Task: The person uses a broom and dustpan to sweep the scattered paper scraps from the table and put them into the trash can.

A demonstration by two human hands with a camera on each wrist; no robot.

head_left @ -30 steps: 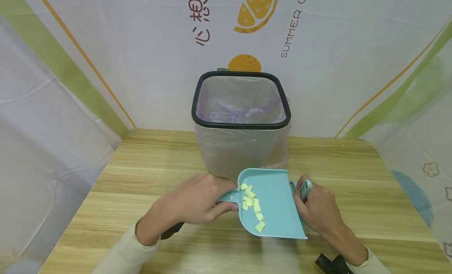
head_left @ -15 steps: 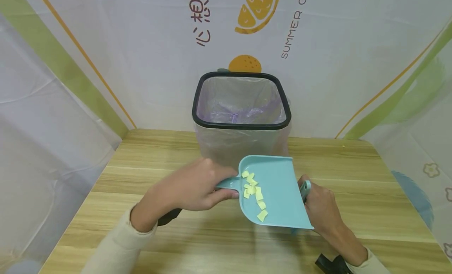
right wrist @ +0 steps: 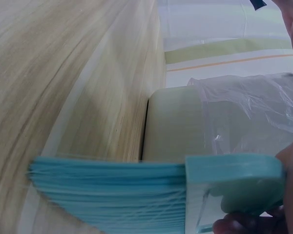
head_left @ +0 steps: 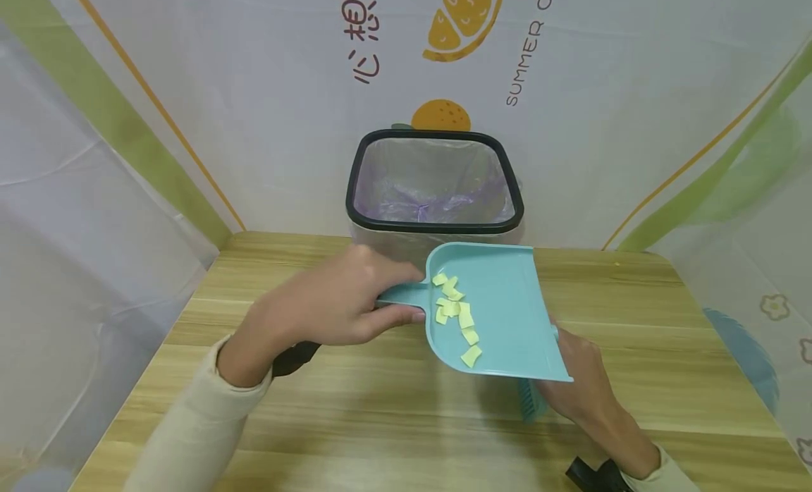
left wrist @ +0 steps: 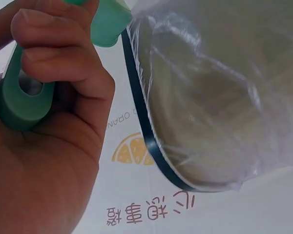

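Observation:
My left hand [head_left: 342, 294] grips the short handle of a light blue dustpan [head_left: 507, 309], fingers curled round it in the left wrist view. The pan is held up off the table, overlapping the front of the bin in the head view. Several pale yellow paper scraps [head_left: 449, 307] lie on it near the handle end. My right hand [head_left: 574, 369] holds a small hand brush [right wrist: 117, 195] with blue bristles, its thumb and fingers on the brush's handle in the right wrist view. In the head view the pan hides most of this brush.
A bin with a black rim [head_left: 434, 228] and a clear plastic liner [left wrist: 215, 97] stands at the back of the wooden table [head_left: 285, 435]. Behind it hangs a white curtain [head_left: 254, 90] with fruit prints, continuing along both sides.
My left hand has raised the dustpan with the scraps, moving it up the head view toward the bin. The pan now covers more of the right hand, which stays almost still with the brush.

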